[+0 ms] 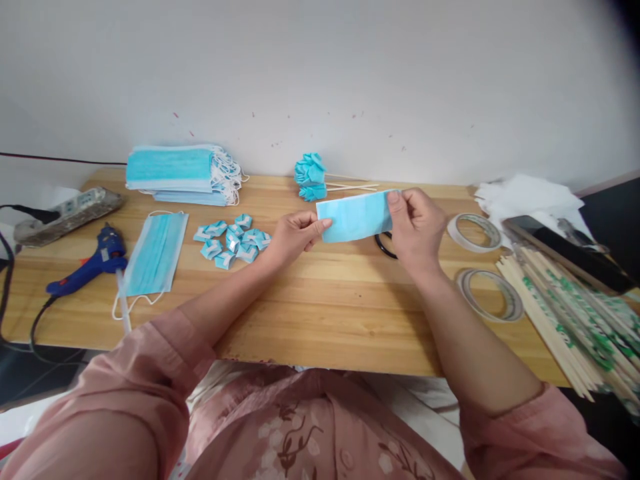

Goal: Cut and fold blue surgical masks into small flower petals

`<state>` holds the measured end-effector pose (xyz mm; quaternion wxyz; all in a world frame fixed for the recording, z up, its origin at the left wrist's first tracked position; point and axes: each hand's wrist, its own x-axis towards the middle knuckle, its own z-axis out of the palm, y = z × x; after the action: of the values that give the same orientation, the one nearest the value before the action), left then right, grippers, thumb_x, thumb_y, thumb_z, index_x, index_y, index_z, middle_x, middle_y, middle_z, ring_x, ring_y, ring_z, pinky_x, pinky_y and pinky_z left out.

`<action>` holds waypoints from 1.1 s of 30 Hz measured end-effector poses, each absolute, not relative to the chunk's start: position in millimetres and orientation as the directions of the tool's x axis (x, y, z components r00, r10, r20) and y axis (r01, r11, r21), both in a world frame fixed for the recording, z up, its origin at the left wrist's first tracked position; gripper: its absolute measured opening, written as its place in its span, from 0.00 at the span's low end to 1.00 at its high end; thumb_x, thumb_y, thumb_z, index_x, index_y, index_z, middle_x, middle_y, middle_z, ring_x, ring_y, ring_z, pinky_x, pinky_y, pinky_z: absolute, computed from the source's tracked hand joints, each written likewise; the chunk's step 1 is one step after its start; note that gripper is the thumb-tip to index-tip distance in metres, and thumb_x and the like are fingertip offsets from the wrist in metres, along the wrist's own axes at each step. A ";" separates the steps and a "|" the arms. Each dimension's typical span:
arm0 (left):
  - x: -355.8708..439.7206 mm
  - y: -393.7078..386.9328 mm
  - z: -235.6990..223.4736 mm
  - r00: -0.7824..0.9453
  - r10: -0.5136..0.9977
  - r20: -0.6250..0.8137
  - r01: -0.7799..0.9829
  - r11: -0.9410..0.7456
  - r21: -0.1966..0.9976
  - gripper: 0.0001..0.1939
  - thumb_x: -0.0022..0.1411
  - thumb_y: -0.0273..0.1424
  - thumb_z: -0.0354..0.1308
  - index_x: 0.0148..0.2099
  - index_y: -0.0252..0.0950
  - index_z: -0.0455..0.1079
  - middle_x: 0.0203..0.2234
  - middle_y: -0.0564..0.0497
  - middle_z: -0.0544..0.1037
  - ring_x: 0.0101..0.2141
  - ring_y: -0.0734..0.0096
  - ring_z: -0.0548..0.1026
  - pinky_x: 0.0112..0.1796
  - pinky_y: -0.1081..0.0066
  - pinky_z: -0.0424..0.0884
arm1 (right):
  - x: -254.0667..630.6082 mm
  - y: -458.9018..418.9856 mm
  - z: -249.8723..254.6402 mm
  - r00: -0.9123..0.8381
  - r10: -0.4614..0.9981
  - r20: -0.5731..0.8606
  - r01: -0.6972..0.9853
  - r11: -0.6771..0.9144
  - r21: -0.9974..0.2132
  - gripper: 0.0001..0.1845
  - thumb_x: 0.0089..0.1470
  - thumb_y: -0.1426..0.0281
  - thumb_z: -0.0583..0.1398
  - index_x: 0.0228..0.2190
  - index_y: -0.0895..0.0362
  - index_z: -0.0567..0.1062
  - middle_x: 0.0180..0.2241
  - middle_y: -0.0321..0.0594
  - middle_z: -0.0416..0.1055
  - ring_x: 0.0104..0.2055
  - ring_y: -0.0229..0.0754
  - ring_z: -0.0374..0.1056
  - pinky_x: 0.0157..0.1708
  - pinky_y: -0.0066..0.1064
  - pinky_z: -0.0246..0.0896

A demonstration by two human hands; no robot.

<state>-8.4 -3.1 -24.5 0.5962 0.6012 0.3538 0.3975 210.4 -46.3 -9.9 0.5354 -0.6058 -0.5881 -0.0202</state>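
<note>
A flat rectangular piece of light blue fabric (356, 217), like face mask material, is stretched between my two hands above the table. My left hand (295, 235) pinches its left end between thumb and fingers. At the upper right corner my right hand (419, 230) grips it with the thumb on top. Left of my left hand lies a cluster of small folded blue pieces (226, 245) with white strips. Behind the fabric rest blue fabric flowers (311, 172) with thin wooden sticks. A black ring-shaped thing (384, 248) shows partly from behind my right hand.
Face masks are stacked (170, 170) at the back left; a single mask (156, 255) lies nearer. A blue glue gun (93, 263) and power strip (75, 215) are far left. Right are two tape rolls (461, 230), white sheets (525, 197), a phone (565, 253) and wooden chopsticks (543, 317).
</note>
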 end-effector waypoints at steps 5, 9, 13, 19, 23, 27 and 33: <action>-9.3 -3.8 -23.3 0.437 0.897 0.062 -0.014 -0.062 0.998 0.32 0.53 0.57 0.68 0.20 0.36 0.61 0.14 0.57 0.64 0.18 0.82 0.58 0.22 0.74 0.51 | 210.6 -46.2 -11.1 0.334 0.681 0.652 0.742 0.237 -0.628 0.25 0.65 0.51 0.57 0.22 0.52 0.61 0.19 0.30 0.52 0.23 0.36 0.49 0.25 0.33 0.46; -9.1 -2.7 -24.7 0.435 0.899 0.044 0.003 -0.050 0.999 0.32 0.51 0.58 0.69 0.21 0.36 0.64 0.15 0.58 0.63 0.18 0.82 0.56 0.22 0.74 0.49 | 213.3 -44.4 -13.2 0.350 0.677 0.648 0.739 0.226 -0.635 0.25 0.64 0.52 0.58 0.22 0.52 0.62 0.20 0.30 0.53 0.23 0.37 0.50 0.25 0.33 0.47; -7.8 -2.4 -27.1 0.396 0.918 -0.013 0.021 0.005 1.000 0.29 0.49 0.56 0.71 0.23 0.36 0.68 0.14 0.59 0.62 0.17 0.82 0.57 0.21 0.74 0.51 | 213.1 -43.7 -15.4 0.354 0.687 0.635 0.728 0.224 -0.648 0.24 0.65 0.52 0.58 0.23 0.52 0.64 0.20 0.30 0.53 0.23 0.37 0.50 0.25 0.33 0.47; -3.0 -3.6 -32.1 0.415 0.897 -0.154 -0.193 0.252 0.948 0.29 0.38 0.52 0.78 0.25 0.33 0.71 0.22 0.56 0.72 0.24 0.79 0.70 0.30 0.74 0.73 | 210.5 -43.6 -18.8 0.334 0.697 0.635 0.727 0.237 -0.644 0.24 0.64 0.51 0.58 0.23 0.52 0.64 0.19 0.30 0.54 0.23 0.37 0.50 0.26 0.33 0.48; -0.6 -4.1 -34.0 0.422 0.891 -0.165 -0.292 0.306 0.906 0.26 0.39 0.44 0.81 0.30 0.32 0.74 0.27 0.55 0.75 0.28 0.80 0.73 0.34 0.73 0.78 | 209.8 -43.6 -19.0 0.339 0.699 0.630 0.716 0.242 -0.655 0.23 0.64 0.52 0.58 0.23 0.52 0.64 0.19 0.30 0.54 0.23 0.37 0.50 0.25 0.33 0.47; -0.6 -4.0 -34.8 0.444 0.882 -0.156 -0.304 0.312 0.900 0.23 0.43 0.40 0.80 0.35 0.32 0.75 0.30 0.54 0.78 0.29 0.79 0.75 0.34 0.73 0.78 | 208.0 -44.6 -18.1 0.345 0.702 0.623 0.721 0.227 -0.654 0.24 0.64 0.51 0.58 0.22 0.52 0.63 0.19 0.30 0.53 0.23 0.37 0.49 0.25 0.33 0.47; -1.3 -4.1 -34.8 0.460 0.880 -0.116 -0.285 0.270 0.919 0.26 0.44 0.46 0.79 0.33 0.32 0.73 0.28 0.55 0.76 0.29 0.79 0.74 0.33 0.74 0.77 | 207.6 -45.1 -18.8 0.354 0.688 0.634 0.745 0.203 -0.636 0.24 0.64 0.50 0.57 0.23 0.52 0.65 0.19 0.31 0.55 0.24 0.38 0.52 0.26 0.33 0.47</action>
<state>-1.3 -4.1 -34.8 0.7256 0.4510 0.3298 0.4017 207.6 -45.1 -18.8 0.5280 -0.6308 -0.5679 -0.0269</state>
